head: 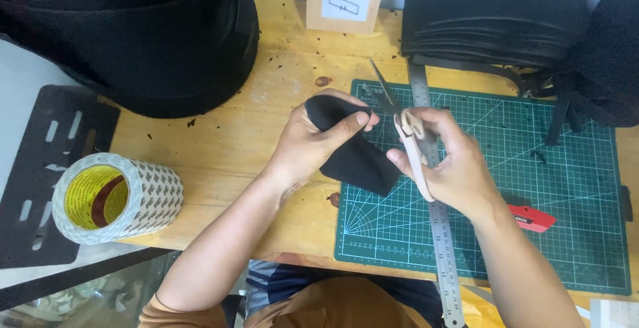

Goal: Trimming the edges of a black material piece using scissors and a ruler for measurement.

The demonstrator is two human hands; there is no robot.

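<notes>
Left hand point(313, 145) pinches black fabric piece point(353, 151) over wooden table point(233, 135) at edge of green cutting mat point(566, 188). Right hand point(452, 161) grips scissors point(406, 128), blades open at fabric. Steel ruler point(442, 248) lies across mat; tape roll point(116, 198) sits far left.

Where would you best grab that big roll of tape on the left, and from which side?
Probably from above, across its patterned outer wall: the tape roll lies tilted on the wooden table's edge, its yellow core facing left. Alternatively, hook fingers into that open core.
</notes>
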